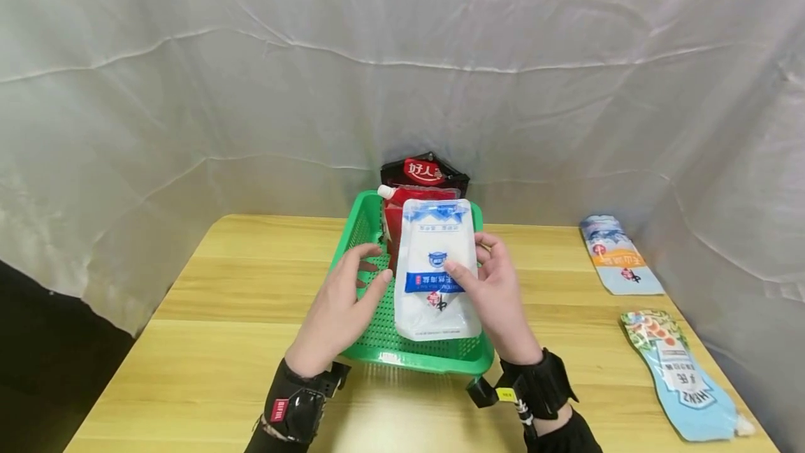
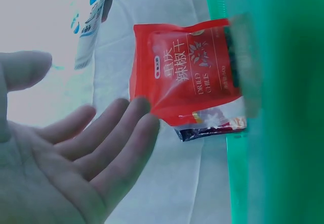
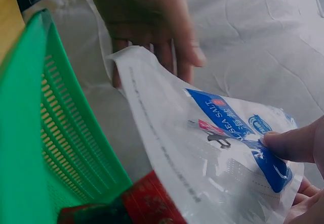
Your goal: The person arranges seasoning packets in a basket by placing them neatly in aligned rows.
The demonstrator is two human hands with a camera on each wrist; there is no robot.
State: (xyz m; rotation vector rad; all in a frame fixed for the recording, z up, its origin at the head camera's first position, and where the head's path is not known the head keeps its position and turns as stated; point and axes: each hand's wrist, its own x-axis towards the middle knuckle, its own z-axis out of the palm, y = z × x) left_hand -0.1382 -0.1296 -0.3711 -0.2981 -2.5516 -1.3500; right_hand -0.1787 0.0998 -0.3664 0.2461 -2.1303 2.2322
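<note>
Left hand (image 1: 342, 303): palm open, fingers (image 2: 109, 133) straight and spread, holding nothing. It hovers over the left half of the green basket (image 1: 377, 351), its fingertips just beside the left edge of the white salt bag (image 1: 437, 268); whether they touch the bag cannot be told.

White salt bag: located above the basket's middle, held clear of the mesh floor. Its long axis runs from near to far, away from the person. The printed blue band reads upside down in the head view, so the bag's top end points toward the person. The face with the label is turned upward.

Right hand (image 1: 497, 292): clamped on the bag's right edge, thumb (image 3: 288, 143) pressed on the blue label and the other fingers curled beneath.

Behind the bag, at the basket's far end, a red chilli packet (image 2: 190, 75) stands upright, with a dark red-labelled packet (image 1: 424, 172) behind it.

Right side of the bench (image 1: 220, 341): two flat pouches lie well apart from the basket, a light blue pouch (image 1: 619, 254) farther off and a spouted blue pouch (image 1: 682, 372) nearer.
</note>
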